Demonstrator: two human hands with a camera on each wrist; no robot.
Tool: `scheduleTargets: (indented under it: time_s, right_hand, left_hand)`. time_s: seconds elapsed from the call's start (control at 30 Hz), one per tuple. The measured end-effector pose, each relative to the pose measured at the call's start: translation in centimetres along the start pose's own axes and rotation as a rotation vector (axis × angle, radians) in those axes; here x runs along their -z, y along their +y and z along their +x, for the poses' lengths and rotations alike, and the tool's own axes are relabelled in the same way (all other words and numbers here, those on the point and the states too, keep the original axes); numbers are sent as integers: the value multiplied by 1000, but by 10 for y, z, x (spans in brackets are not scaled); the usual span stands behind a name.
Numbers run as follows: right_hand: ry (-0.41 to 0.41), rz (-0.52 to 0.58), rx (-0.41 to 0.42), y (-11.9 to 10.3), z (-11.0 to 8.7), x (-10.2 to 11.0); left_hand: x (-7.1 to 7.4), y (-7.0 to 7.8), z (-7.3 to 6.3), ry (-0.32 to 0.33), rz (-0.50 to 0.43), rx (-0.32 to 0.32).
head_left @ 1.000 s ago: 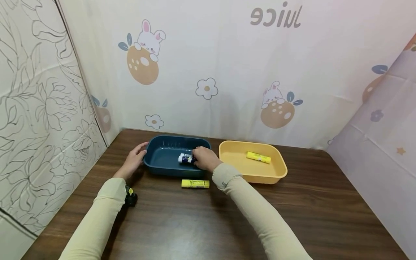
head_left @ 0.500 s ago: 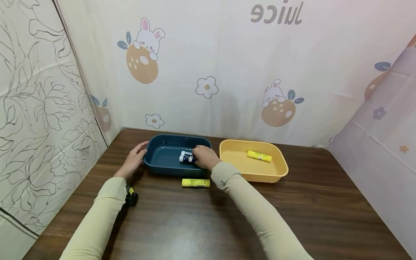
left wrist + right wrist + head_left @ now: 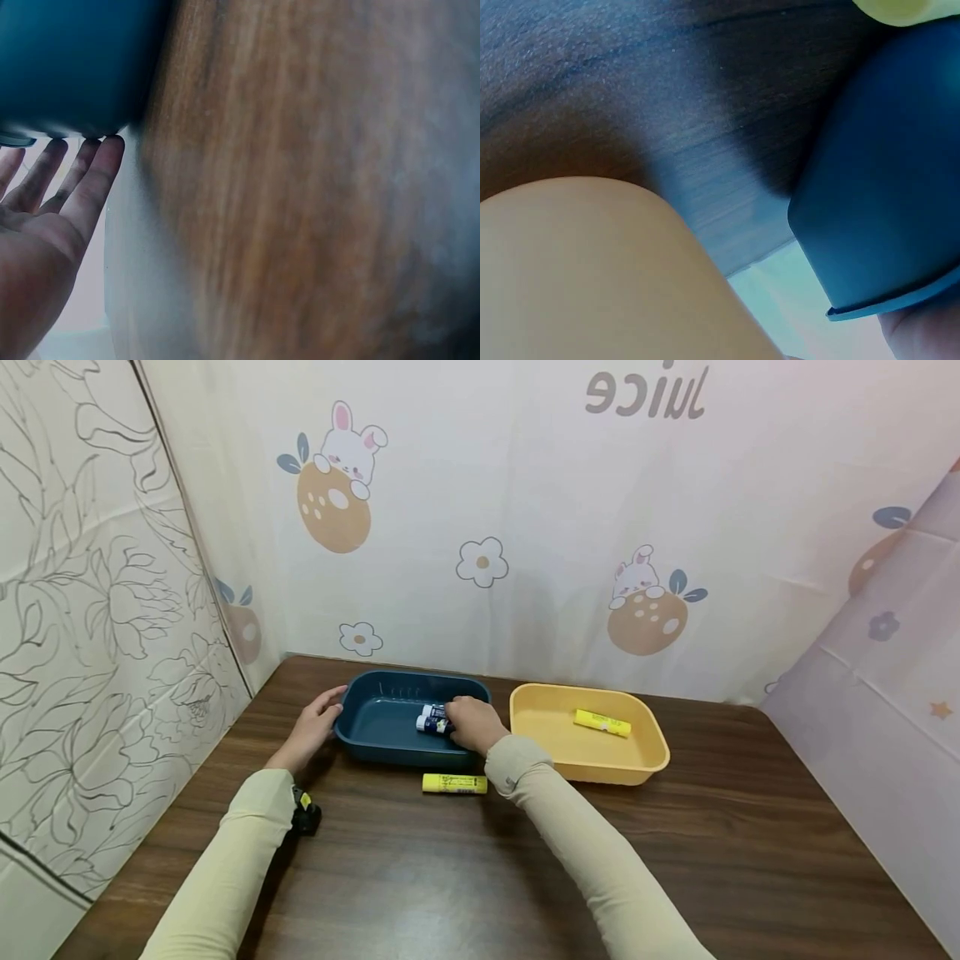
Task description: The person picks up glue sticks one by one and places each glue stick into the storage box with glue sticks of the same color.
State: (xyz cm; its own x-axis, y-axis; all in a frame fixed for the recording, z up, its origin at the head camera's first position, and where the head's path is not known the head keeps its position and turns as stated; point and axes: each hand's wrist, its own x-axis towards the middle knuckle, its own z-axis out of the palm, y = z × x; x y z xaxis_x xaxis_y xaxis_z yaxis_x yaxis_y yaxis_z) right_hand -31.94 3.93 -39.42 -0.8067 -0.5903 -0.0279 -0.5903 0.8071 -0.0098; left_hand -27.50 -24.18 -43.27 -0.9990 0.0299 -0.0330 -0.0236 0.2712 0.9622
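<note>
In the head view my left hand (image 3: 312,727) rests its fingers against the left end of a dark blue bin (image 3: 386,754). Those fingers are fairly straight, their tips on the bin's wall (image 3: 67,67) in the left wrist view. My right hand (image 3: 476,724) reaches over the near right rim into the same bin, fingers curled on a dark blue glue stick (image 3: 435,725) with a white cap. A second dark blue glue stick (image 3: 433,711) lies just behind it, its right end hidden by my hand. Only a bit of the right hand (image 3: 926,334) shows in the right wrist view.
A yellow glue stick (image 3: 454,783) lies on the brown wooden table (image 3: 405,877) in front of the blue bin. To the right stands a yellow bin (image 3: 592,772) holding another yellow glue stick (image 3: 602,722). A patterned curtain (image 3: 420,485) hangs behind the table.
Both hands keep nearly the same places, left at the bin's end and right inside it. The dark blue glue sticks have shifted slightly under my right hand; the view has moved a little.
</note>
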Motion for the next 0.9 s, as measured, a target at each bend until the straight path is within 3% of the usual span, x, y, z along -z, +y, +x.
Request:
scheduleTargets:
  time_s: [0.5, 0.67, 0.9]
  right_hand:
    - [-5, 4, -46, 5, 0, -3]
    - [31, 19, -22, 9, -5, 1]
    - [126, 42, 73, 13, -22, 17]
  left_hand:
    - [-1, 9, 2, -23, -35, 25]
    - [-3, 4, 2, -15, -1, 4]
    - [1, 0, -1, -7, 7, -5]
